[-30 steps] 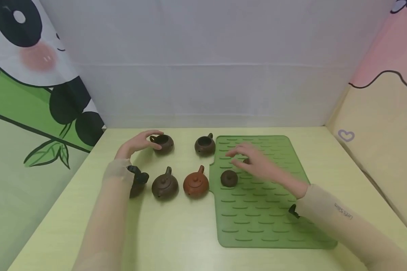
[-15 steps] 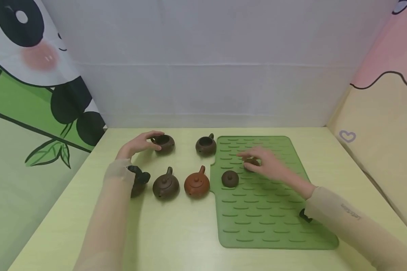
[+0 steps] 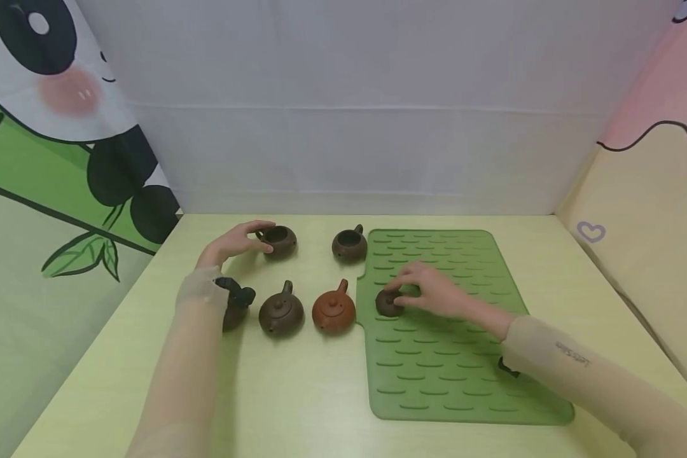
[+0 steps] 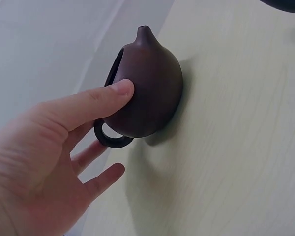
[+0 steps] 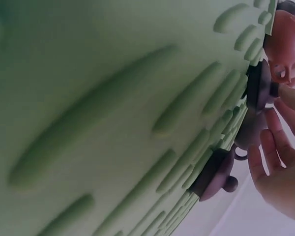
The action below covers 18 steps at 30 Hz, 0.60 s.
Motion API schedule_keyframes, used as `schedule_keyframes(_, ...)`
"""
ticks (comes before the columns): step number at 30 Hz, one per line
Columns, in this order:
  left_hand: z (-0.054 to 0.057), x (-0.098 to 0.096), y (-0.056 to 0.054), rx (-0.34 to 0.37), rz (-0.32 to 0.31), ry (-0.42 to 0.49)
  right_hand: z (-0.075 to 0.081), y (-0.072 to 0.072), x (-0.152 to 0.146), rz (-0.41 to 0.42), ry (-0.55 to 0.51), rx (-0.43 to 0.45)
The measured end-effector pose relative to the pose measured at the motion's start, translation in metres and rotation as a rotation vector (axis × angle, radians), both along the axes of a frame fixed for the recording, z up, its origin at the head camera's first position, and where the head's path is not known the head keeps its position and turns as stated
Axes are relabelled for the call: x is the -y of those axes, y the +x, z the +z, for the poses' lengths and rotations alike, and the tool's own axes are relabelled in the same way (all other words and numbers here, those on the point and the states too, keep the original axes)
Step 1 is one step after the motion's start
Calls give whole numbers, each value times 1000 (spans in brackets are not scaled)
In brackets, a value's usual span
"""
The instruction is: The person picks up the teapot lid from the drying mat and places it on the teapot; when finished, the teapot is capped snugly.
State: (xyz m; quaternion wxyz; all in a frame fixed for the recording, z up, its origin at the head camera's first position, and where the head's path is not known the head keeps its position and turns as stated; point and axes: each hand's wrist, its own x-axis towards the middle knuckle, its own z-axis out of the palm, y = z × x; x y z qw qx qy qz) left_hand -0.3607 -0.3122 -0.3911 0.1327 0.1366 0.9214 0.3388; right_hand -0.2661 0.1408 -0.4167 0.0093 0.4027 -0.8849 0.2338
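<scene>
Since the right hand [image 3: 435,294] only fingertip-pinches that round dark-brown clay lid [image 3: 386,307], it might slip; left hand [image 3: 230,246] pinches the far-left lidless brown clay teapot [image 3: 283,249].

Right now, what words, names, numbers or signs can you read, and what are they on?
"Let's S...": small lettering on the right sleeve; the letters after the S are too blurred to be sure.
No writing that I can see on the dark lid, red-brown teapot or green mat.
The purple heart is a drawing, not a word.
</scene>
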Motion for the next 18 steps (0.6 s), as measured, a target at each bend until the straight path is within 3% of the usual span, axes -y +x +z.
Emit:
schedule_keyframes(10,-1,-2,-3,15,13,15,9,-5,7,38,101,-20)
schedule_keyframes(18,0,1,1,46,15,69,37,-22,15,158,161,81)
